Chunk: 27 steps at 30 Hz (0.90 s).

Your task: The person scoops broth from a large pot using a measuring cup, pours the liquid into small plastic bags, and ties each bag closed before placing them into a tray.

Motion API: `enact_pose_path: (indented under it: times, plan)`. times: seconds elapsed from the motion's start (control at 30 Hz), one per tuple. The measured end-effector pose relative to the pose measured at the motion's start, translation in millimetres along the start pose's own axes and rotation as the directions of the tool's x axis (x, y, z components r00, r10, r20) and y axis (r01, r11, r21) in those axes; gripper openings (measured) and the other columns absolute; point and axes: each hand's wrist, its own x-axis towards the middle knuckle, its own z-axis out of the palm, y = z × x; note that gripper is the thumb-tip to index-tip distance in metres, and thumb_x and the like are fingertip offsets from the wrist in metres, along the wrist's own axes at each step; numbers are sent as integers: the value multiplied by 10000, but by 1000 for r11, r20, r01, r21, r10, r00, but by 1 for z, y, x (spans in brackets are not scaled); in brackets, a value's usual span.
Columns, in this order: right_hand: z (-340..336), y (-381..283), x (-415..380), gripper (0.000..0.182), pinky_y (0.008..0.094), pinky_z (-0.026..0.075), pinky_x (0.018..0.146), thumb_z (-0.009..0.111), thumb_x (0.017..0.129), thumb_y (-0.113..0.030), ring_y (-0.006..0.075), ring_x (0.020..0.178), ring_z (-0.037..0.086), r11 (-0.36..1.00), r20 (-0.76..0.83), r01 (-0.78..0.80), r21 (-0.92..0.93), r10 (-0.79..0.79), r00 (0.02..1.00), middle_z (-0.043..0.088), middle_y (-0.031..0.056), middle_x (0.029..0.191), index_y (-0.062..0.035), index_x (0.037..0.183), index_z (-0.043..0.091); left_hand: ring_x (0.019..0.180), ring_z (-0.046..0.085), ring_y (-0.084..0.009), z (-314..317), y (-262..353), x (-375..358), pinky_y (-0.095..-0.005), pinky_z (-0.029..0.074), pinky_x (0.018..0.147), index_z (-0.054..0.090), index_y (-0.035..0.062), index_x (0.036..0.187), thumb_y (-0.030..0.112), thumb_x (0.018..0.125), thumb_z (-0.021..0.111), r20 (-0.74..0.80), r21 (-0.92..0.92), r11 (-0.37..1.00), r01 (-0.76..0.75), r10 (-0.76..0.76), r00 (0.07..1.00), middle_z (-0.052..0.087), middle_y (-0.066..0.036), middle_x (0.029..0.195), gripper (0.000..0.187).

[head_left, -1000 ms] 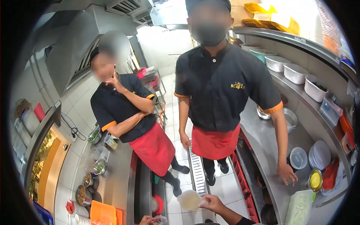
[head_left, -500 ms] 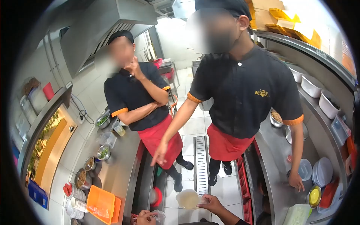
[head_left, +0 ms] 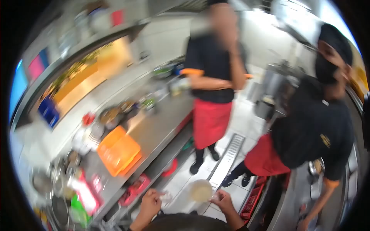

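Note:
My right hand [head_left: 222, 201] is closed, its fingers pinching the rim side of a round translucent container [head_left: 201, 191] with pale beige contents, held above the floor. Left of it, my left hand [head_left: 151, 201] is closed on a small clear plastic piece [head_left: 166, 197], too blurred to tell whether it is a bag, lid or cup. The two hands are apart, low in the view, in front of my dark clothing.
A steel counter [head_left: 160, 125] on the left bears stacked orange trays [head_left: 118, 150], white cups and metal bowls. One person [head_left: 212, 88] stands ahead with an arm folded; another person [head_left: 308, 127] leans at the right counter. A floor drain [head_left: 229, 154] runs between.
My view has swung left, bringing more of the left counter into sight. The person on the right has turned and lowered the pointing arm. Both my hands keep their holds.

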Motion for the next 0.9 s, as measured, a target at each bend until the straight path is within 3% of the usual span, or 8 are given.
enact_pose_path:
  times: [0.07,0.1,0.17,0.27,0.5,0.6,0.8,0.9]
  plan:
    - [22,-2,9,262,229,468,672,766,700,40,59,728,554,998,118,29,-51,-22,993,588,-19,772,-75,769,541,608,568,-226,-21,-17,-15,-322,473,549,720,104,943,-1,734,609,-71,15,998,57,-56,996,563,-111,875,259]
    - [46,-13,13,289,206,439,626,789,703,30,42,714,531,997,158,38,66,-48,986,570,-33,762,-75,791,535,595,565,-218,-33,-22,-22,-327,477,549,717,104,949,23,749,636,-104,0,994,109,-109,989,564,-105,895,230]
    - [79,-18,17,298,206,405,627,779,700,49,46,675,519,998,168,-64,25,59,984,569,-25,736,-71,782,519,554,540,-151,-57,-28,-37,-272,448,521,718,87,933,42,718,714,-158,-74,970,233,-242,957,558,-89,928,220]
    - [128,-19,22,291,198,376,619,764,706,63,38,667,499,997,273,-80,13,73,959,564,-31,734,-72,789,521,525,532,-144,-89,-51,-60,-275,457,508,716,78,929,82,704,764,-285,-77,954,289,-299,911,560,-89,920,230]
    - [264,-30,13,280,200,370,626,754,727,41,41,688,488,984,456,-148,-95,175,872,552,-33,747,-78,794,509,540,559,-181,-181,-141,-105,-292,469,534,692,34,935,18,701,706,-532,-48,909,414,-374,760,554,-96,895,235]
    - [310,-13,18,276,204,380,631,758,729,32,38,698,492,981,538,-138,-132,188,822,543,-41,753,-77,801,515,537,563,-182,-216,-181,-108,-297,476,541,687,26,961,-11,708,679,-548,-91,902,422,-399,736,550,-108,915,255]
    - [435,20,15,263,196,384,614,775,740,-11,29,682,492,989,556,-90,-116,140,819,540,-48,755,-79,811,531,580,539,-158,-260,-283,-119,-285,478,555,680,40,1004,-21,695,686,-357,-159,903,398,-429,830,532,-107,984,315]
    - [489,36,14,258,192,378,606,781,744,-28,24,683,489,988,556,-105,-112,150,817,536,-52,756,-79,822,540,585,543,-157,-276,-325,-118,-287,483,559,676,38,1020,-22,685,695,-295,-118,931,345,-365,883,534,-109,983,340]
